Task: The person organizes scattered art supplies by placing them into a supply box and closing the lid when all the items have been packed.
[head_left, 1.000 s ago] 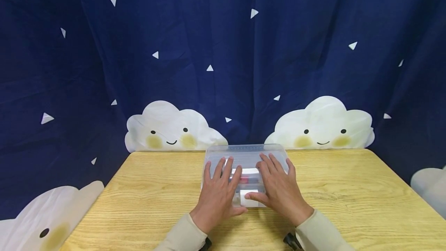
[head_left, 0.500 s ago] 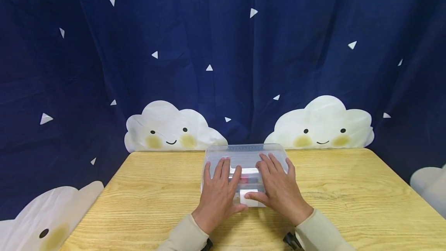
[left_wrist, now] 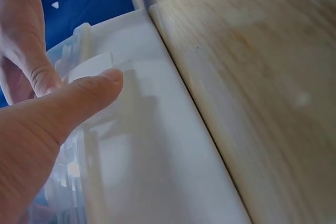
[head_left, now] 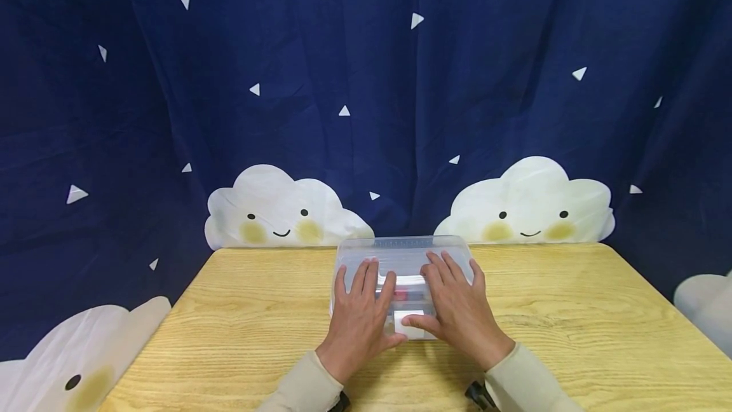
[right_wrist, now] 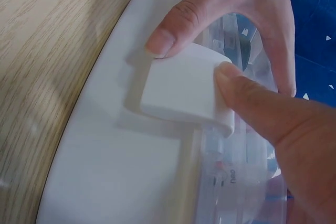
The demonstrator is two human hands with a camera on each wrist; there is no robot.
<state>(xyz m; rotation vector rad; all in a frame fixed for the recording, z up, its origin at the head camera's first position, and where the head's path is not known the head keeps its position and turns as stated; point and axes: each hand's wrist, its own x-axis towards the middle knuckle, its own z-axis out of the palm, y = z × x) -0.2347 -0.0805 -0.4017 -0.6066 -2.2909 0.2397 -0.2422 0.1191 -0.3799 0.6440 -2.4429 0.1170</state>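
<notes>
A clear plastic storage box (head_left: 400, 256) with a translucent lid stands on the table. Its near side carries a white latch (right_wrist: 184, 85), a square flap that juts out over a white front wall (left_wrist: 157, 150). My left hand (head_left: 356, 320) lies over the lid's left half with fingers spread, its thumb on the latch's edge. Over the right half spreads my right hand (head_left: 463, 307), fingers reaching forward and thumb touching the latch from the other side. Through the lid show a small red item (head_left: 400, 295) and pale shapes, partly hidden by the hands.
The wooden table (head_left: 269, 316) extends left and right of the box. Behind it hangs a dark blue curtain (head_left: 377, 68) with white triangles and smiling clouds. Pale sleeves (head_left: 305, 383) and dark wrist straps show at the bottom.
The left hand's middle finger has shifted slightly left, closer to the ring finger. The right hand and the box look unmoved.
</notes>
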